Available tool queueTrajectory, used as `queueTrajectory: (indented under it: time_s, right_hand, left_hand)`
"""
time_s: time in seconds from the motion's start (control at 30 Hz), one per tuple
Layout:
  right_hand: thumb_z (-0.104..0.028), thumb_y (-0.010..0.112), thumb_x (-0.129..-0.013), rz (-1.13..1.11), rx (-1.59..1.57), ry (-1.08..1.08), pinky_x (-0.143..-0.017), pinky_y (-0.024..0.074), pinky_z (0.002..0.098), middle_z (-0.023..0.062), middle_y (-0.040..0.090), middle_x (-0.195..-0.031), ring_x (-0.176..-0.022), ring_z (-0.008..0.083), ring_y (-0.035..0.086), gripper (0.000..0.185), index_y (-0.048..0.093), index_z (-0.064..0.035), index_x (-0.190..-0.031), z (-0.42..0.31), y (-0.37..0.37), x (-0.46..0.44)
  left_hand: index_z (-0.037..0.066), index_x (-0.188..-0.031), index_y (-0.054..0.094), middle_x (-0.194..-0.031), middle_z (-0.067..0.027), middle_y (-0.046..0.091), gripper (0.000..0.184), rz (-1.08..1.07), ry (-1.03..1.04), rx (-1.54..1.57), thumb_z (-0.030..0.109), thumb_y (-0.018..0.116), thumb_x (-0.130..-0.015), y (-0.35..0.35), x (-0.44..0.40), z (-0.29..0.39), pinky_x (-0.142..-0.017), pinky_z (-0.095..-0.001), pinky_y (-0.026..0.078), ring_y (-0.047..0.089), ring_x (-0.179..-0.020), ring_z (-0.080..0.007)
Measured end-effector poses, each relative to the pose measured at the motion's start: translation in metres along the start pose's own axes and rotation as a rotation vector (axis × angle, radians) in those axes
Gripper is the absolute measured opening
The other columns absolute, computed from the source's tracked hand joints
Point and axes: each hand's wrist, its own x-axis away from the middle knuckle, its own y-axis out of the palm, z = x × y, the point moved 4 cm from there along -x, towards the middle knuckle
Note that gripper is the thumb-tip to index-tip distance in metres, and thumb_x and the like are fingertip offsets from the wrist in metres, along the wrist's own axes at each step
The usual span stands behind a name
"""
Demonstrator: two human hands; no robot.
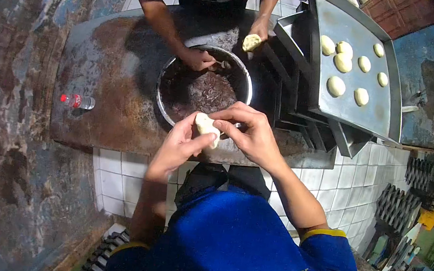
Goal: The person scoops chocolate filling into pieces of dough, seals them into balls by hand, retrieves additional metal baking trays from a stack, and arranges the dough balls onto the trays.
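A pale piece of dough (206,127) is held between my two hands, over the near rim of a round metal bowl (248,88). My left hand (184,141) grips the dough from the left, thumb across its front. From the right, the fingers of my right hand (247,130) pinch its upper edge. Dark brown filling (209,92) lies in the bowl. Across the table a co-worker's hand (199,59) holds a spoon (224,64) in the bowl. That person's other hand (260,29) holds another dough piece (251,43).
To the right, a metal tray (376,114) with several dough balls (336,86) sits atop stacked trays (287,90). A small bottle with a red cap (77,101) lies on the worn table (111,68) at left. Knives and tools (402,256) stand at far right.
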Motion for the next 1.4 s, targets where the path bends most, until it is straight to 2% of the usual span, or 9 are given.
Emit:
queueTrajectory:
  time_s: [0.13,0.27,0.53,0.73,0.87,1.0,1.1,1.27,1.4]
  right_hand:
    - [-0.019,0.077,-0.095,0.020,-0.109,0.056,-0.086,0.0582,0.0407,0.0174,0.069,-0.115,-0.097,0.0310,0.073,0.049,0.065,-0.0023,-0.139,-0.027,-0.005,0.002]
    - [-0.032,0.087,-0.084,-0.025,0.354,-0.290,-0.098,0.0551,0.0437,0.0157,0.061,-0.127,-0.113,0.0329,0.067,0.070,0.062,-0.0055,-0.143,-0.051,0.001,0.000]
    - [-0.016,0.080,-0.090,-0.093,0.210,-0.221,-0.080,0.0592,0.0398,0.0151,0.069,-0.103,-0.092,0.0340,0.072,0.028,0.076,-0.0049,-0.116,-0.051,-0.007,-0.005]
    - [-0.016,0.080,-0.090,-0.040,0.103,-0.110,-0.078,0.0587,0.0405,0.0166,0.069,-0.105,-0.094,0.0338,0.073,0.034,0.076,-0.0071,-0.123,-0.056,-0.011,-0.001]
    - [-0.026,0.083,-0.088,0.009,0.156,-0.073,-0.082,0.0590,0.0402,0.0178,0.064,-0.122,-0.097,0.0349,0.070,0.059,0.064,-0.0102,-0.142,-0.082,-0.018,-0.001]
    - [-0.029,0.091,-0.080,-0.047,0.453,-0.439,-0.088,0.0584,0.0388,0.0157,0.062,-0.124,-0.100,0.0289,0.070,0.071,0.064,-0.0080,-0.143,-0.067,-0.004,0.001]
    - [-0.018,0.088,-0.085,0.055,0.228,-0.341,-0.083,0.0584,0.0355,0.0110,0.068,-0.103,-0.094,0.0248,0.071,0.040,0.077,-0.0039,-0.121,-0.057,-0.007,0.000]
    - [-0.012,0.079,-0.095,0.136,0.105,-0.213,-0.076,0.0599,0.0309,0.0085,0.072,-0.098,-0.091,0.0179,0.072,0.029,0.076,-0.0033,-0.123,-0.037,-0.016,0.006]
    - [-0.012,0.072,-0.101,0.106,-0.986,0.352,-0.078,0.0638,0.0283,0.0075,0.069,-0.123,-0.104,0.0150,0.070,0.032,0.063,-0.0029,-0.131,-0.008,-0.006,0.020]
  left_hand:
    - [0.003,-0.121,0.063,-0.102,0.0006,0.068,0.029,0.135,0.087,0.111,0.021,0.071,-0.099,0.003,-0.002,-0.007,-0.065,-0.0222,0.044,0.060,-0.086,-0.0048]
    - [0.001,-0.116,0.065,-0.099,-0.0008,0.066,0.022,0.059,0.094,0.076,0.013,0.061,-0.097,0.003,-0.005,-0.018,-0.070,-0.0241,0.045,0.059,-0.083,-0.0068]
    - [0.008,-0.138,0.050,-0.091,0.0036,0.057,0.041,-0.020,0.034,0.418,0.027,0.053,-0.102,0.009,0.006,0.003,-0.048,-0.0174,0.033,0.048,-0.070,-0.0025]
    - [0.004,-0.129,0.060,-0.113,-0.0024,0.065,0.038,0.159,0.245,-0.121,0.026,0.068,-0.099,0.016,0.009,0.013,-0.083,-0.0242,0.051,0.061,-0.100,-0.0081]
    - [0.005,-0.128,0.061,-0.110,-0.0021,0.066,0.035,0.182,0.084,0.181,0.021,0.065,-0.097,0.014,0.011,0.012,-0.079,-0.0251,0.051,0.062,-0.095,-0.0087]
    - [0.007,-0.127,0.059,-0.097,-0.0003,0.062,0.032,0.204,0.165,0.335,0.018,0.060,-0.097,0.028,0.008,0.014,-0.053,-0.0189,0.039,0.053,-0.075,-0.0019]
    - [0.011,-0.137,0.050,-0.089,0.0008,0.056,0.038,0.082,0.079,0.397,0.022,0.053,-0.102,0.029,0.007,0.023,-0.044,-0.0153,0.029,0.045,-0.061,-0.0011]
    - [0.010,-0.138,0.049,-0.091,-0.0008,0.062,0.037,0.104,0.156,0.470,0.021,0.060,-0.105,0.039,0.005,0.038,-0.046,-0.0143,0.029,0.050,-0.063,-0.0003]
    - [0.004,-0.128,0.059,-0.101,-0.0065,0.071,0.035,0.267,0.460,-0.001,0.008,0.074,-0.098,0.057,-0.005,0.066,-0.064,-0.0179,0.048,0.065,-0.079,-0.0059]
